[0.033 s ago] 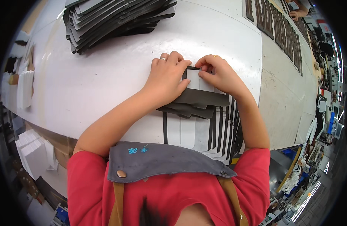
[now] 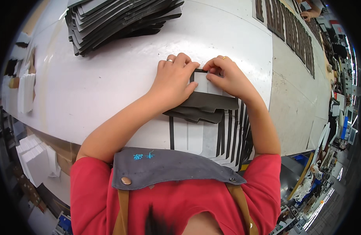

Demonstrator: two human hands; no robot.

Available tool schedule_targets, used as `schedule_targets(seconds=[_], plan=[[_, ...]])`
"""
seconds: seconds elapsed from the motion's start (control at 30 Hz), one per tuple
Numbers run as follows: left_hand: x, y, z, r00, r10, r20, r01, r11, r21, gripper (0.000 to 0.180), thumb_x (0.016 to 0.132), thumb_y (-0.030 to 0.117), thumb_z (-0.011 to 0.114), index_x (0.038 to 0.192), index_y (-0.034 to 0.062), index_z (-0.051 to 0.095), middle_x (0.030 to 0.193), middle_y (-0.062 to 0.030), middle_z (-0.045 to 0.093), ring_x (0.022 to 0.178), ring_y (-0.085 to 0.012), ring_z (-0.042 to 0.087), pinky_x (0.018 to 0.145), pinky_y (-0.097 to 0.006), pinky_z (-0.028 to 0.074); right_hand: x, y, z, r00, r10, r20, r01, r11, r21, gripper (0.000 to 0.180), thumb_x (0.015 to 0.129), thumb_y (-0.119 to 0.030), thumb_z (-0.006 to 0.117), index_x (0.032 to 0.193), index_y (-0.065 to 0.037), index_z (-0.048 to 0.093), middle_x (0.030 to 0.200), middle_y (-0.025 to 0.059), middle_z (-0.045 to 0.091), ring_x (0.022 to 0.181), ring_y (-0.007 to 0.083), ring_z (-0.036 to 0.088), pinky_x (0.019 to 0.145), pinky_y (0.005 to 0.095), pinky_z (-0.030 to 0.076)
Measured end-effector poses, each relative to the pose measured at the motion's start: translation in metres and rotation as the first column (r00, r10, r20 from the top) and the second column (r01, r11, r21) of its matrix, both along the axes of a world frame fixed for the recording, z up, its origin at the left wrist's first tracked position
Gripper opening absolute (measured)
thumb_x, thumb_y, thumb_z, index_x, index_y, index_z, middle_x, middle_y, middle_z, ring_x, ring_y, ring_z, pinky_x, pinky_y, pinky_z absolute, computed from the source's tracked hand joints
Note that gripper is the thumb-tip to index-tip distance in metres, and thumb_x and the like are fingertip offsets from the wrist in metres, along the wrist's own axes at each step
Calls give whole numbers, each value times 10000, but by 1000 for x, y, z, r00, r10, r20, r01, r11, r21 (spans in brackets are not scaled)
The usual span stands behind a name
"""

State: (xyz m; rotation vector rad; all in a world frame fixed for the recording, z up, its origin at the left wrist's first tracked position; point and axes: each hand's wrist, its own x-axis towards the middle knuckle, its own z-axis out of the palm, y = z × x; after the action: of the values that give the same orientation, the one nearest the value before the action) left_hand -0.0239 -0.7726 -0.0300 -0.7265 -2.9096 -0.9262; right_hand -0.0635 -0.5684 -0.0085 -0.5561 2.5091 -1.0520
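A light grey panel (image 2: pixel 202 83) with black edging lies between my hands, on a fanned stack of similar black-edged panels (image 2: pixel 227 139). My left hand (image 2: pixel 173 78), a ring on one finger, has curled fingers at the panel's upper left corner, its thumb along the left edge. With fingers bent, my right hand (image 2: pixel 227 78) pinches the black strip (image 2: pixel 201 71) at the panel's top edge. Just below both hands, dark grey flexible pieces (image 2: pixel 206 102) with stepped edges lie across the panels. The undersides of my fingertips are hidden.
A tall pile of dark-edged sheets (image 2: pixel 121 21) stands at the far left of the white table (image 2: pixel 110 86). Rows of dark strips (image 2: pixel 292 35) lie at the far right, near another person's hand (image 2: pixel 307 15). White stacked pieces (image 2: pixel 35 158) sit beyond the table's left edge.
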Motion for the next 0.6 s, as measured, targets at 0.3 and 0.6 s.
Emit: schedule_targets(seconds=[0.3, 0.6], plan=[[-2, 2, 1, 999, 16, 32, -16, 1000, -21, 405, 796, 175, 689, 1180, 123, 573, 1157, -86, 502, 1055, -293, 473, 890, -408, 362, 2, -2, 10, 1000, -21, 16, 19, 995, 97, 143, 812, -75, 646, 935, -9, 614, 879, 91, 604, 789, 204, 575, 747, 329, 486], [-2, 3, 2, 999, 3, 47, -4, 999, 37, 337, 786, 165, 695, 1114, 133, 625, 1142, -77, 523, 1036, -281, 485, 875, -406, 363, 11, 5, -7, 958, 56, -280, -46, 998, 39, 137, 815, -59, 634, 948, -63, 661, 913, 59, 601, 876, 207, 552, 846, 331, 418]])
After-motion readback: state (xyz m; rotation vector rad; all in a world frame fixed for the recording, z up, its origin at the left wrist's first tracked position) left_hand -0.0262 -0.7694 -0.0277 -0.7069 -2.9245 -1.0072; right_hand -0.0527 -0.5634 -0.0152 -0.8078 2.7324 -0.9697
